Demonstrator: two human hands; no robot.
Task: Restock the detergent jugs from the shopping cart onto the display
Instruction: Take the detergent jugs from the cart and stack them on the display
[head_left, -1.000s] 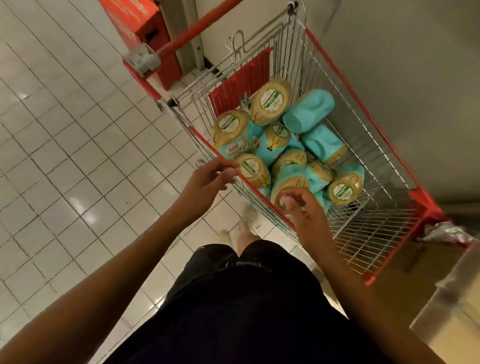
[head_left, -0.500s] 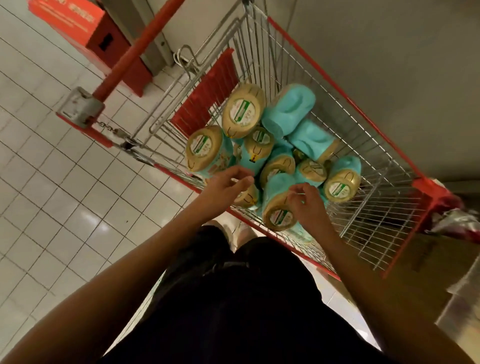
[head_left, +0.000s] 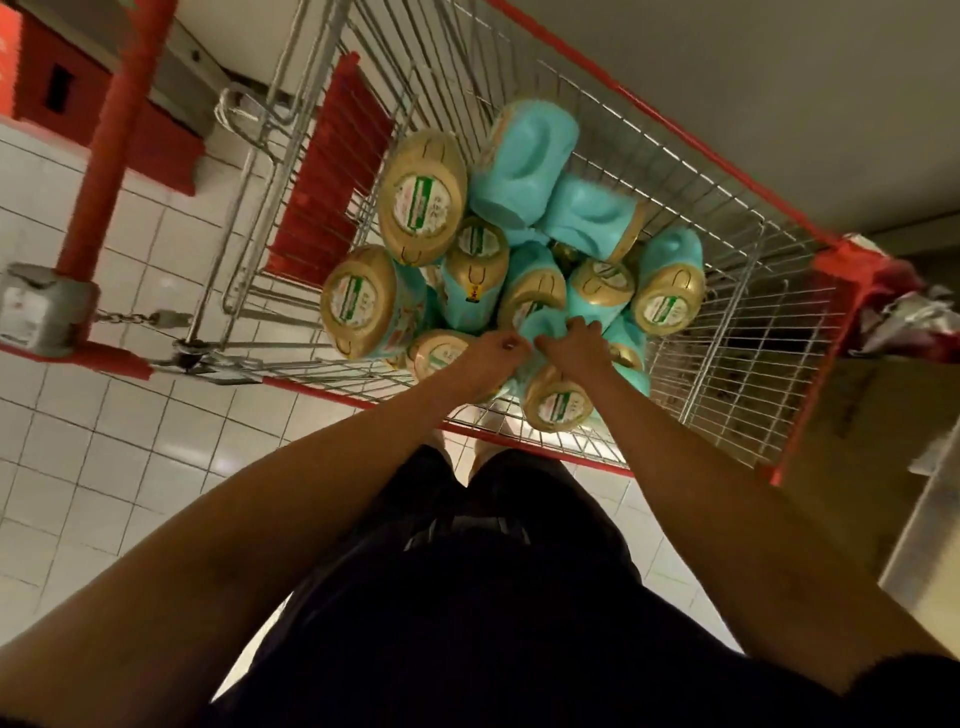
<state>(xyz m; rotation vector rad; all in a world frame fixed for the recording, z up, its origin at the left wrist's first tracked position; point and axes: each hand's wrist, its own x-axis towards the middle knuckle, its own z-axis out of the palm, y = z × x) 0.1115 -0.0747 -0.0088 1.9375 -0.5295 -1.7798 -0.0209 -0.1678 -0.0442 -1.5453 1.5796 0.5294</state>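
Note:
A red-rimmed wire shopping cart (head_left: 701, 332) stands below me, holding several teal detergent jugs with gold caps. Both my hands reach into its near side. My right hand (head_left: 574, 348) grips the teal body of one jug (head_left: 556, 402) lying with its gold cap toward me. My left hand (head_left: 493, 353) has its fingers curled against the same jug's teal upper part (head_left: 537, 325), right beside the right hand. Other jugs lie piled behind, among them one with a large gold cap (head_left: 421, 197) and a teal one on its side (head_left: 524, 171).
The cart's red handle bar (head_left: 119, 140) and grey coin lock (head_left: 41, 306) are at the left over white floor tiles. A grey wall runs behind the cart. A cardboard box (head_left: 872, 441) and a metal shelf edge (head_left: 930, 519) sit at the right.
Both hands have gone from the cart's near rim deeper into the basket and closed together on one jug. The view has tipped further over the cart.

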